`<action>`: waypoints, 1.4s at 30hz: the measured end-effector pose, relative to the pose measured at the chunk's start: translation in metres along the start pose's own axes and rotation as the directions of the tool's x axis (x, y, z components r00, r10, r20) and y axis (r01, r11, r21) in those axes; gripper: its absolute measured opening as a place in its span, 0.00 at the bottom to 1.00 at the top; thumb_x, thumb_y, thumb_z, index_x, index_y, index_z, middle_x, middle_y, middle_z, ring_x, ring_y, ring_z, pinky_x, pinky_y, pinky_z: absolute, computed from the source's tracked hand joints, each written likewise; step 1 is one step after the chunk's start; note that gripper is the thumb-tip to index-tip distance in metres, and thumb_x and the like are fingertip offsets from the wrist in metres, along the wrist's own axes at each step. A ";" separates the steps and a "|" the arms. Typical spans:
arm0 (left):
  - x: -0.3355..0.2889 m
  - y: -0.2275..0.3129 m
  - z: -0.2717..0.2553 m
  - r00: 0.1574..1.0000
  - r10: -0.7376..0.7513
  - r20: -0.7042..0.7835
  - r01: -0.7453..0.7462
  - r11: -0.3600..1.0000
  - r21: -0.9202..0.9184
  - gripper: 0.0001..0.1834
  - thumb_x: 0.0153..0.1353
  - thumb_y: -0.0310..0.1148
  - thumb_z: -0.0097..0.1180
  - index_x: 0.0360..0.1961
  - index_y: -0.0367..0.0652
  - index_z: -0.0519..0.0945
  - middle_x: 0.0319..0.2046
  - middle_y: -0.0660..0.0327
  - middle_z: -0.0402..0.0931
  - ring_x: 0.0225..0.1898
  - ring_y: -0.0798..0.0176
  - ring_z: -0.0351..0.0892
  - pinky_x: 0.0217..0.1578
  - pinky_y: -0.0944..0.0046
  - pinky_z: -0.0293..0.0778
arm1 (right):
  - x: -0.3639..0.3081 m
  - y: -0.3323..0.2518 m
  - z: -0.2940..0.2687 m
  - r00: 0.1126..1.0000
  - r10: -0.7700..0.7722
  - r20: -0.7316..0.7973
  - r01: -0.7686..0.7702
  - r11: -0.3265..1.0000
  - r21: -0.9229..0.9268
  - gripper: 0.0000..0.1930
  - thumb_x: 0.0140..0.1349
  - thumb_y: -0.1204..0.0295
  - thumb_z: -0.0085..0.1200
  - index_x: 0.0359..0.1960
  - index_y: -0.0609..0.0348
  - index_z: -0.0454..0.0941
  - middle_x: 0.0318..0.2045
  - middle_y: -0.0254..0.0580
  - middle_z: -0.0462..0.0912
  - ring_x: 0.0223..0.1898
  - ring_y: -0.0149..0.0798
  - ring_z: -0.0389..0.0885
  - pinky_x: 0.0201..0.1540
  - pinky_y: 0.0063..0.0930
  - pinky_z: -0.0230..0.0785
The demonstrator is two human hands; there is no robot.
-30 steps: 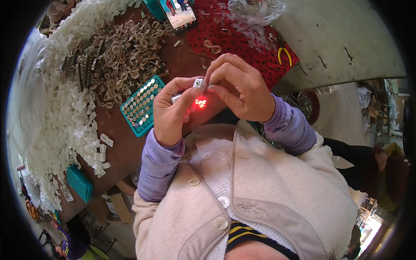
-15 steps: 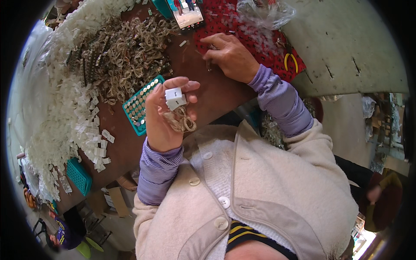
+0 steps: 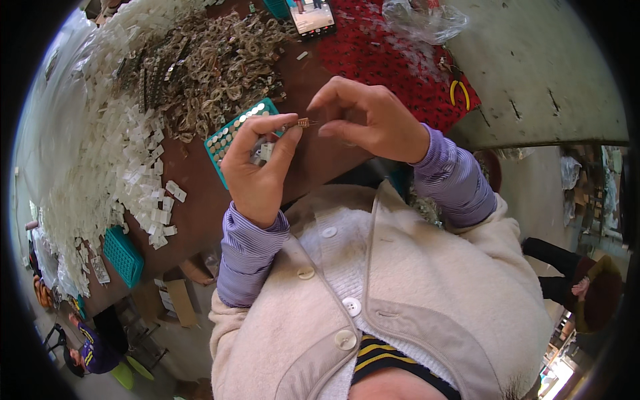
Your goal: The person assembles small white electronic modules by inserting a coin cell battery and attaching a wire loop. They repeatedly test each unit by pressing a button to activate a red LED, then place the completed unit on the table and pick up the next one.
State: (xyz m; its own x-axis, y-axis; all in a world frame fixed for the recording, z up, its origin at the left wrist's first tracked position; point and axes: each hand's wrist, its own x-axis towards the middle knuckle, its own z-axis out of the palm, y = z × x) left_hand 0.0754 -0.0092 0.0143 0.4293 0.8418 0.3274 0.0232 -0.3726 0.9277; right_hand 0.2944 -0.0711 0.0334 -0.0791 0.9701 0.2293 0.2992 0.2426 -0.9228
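My left hand (image 3: 257, 170) is closed, pinching a small copper-coloured part (image 3: 304, 123) with thin wire leads between thumb and forefinger. A white plastic block (image 3: 266, 152) sits inside the curl of that hand, partly hidden by the fingers. My right hand (image 3: 377, 123) is just right of the copper-coloured part, its thumb and forefinger apart on either side of the leads. Behind my left hand lies a teal tray (image 3: 222, 175) holding rows of round silvery pieces.
Bundles of tan cord (image 3: 213, 73) are heaped at the far side, beside a large pile of white plastic pieces (image 3: 100, 147). A phone (image 3: 312, 19) stands at the back. Yellow-handled pliers (image 3: 459, 95) rest on red cloth (image 3: 400, 80). A second teal tray (image 3: 125, 257) is near the left edge.
My left hand has turned, and the copper-coloured part now shows at its fingertips; the white block is deeper in the hand. My right hand has moved right and nearer to me.
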 end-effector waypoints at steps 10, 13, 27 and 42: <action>-0.013 0.011 -0.012 0.892 -0.447 0.061 0.439 0.827 -0.350 0.06 0.70 0.26 0.69 0.46 0.40 0.89 0.27 0.72 0.80 0.21 0.85 0.66 0.20 0.79 0.57 | 0.001 -0.005 0.027 0.846 -0.530 -0.052 0.414 0.717 -0.560 0.10 0.56 0.77 0.68 0.39 0.55 0.82 0.32 0.36 0.85 0.38 0.45 0.86 0.62 0.47 0.75; -0.021 0.011 -0.015 0.904 -0.421 0.073 0.417 0.831 -0.369 0.06 0.70 0.28 0.70 0.46 0.40 0.89 0.29 0.72 0.81 0.24 0.84 0.70 0.20 0.79 0.58 | -0.002 -0.006 0.036 0.820 -0.572 -0.030 0.412 0.625 -0.663 0.08 0.54 0.78 0.66 0.36 0.56 0.83 0.32 0.36 0.84 0.38 0.42 0.86 0.66 0.49 0.74; -0.059 -0.015 -0.106 0.810 -0.521 0.270 0.583 0.763 -0.278 0.11 0.70 0.37 0.70 0.47 0.42 0.87 0.35 0.65 0.85 0.33 0.76 0.80 0.28 0.72 0.73 | 0.020 -0.006 0.079 0.859 -0.411 0.305 0.511 0.719 -0.471 0.08 0.53 0.83 0.61 0.34 0.60 0.79 0.32 0.40 0.78 0.39 0.47 0.83 0.66 0.49 0.75; -0.029 -0.028 -0.161 0.999 -0.032 -0.042 0.053 0.564 0.824 0.16 0.61 0.25 0.71 0.49 0.46 0.82 0.45 0.59 0.88 0.41 0.56 0.90 0.42 0.58 0.83 | 0.013 -0.011 0.104 0.882 -0.470 0.034 0.469 0.869 -0.154 0.05 0.65 0.82 0.60 0.39 0.62 0.77 0.34 0.47 0.83 0.37 0.52 0.83 0.43 0.41 0.75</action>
State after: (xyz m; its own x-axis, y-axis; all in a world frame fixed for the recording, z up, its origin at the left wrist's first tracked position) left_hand -0.0831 0.0399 0.0076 0.3901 0.8689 0.3046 0.7799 -0.4876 0.3924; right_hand 0.1918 -0.0618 0.0141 -0.2429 0.7415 0.6255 0.3694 0.6669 -0.6471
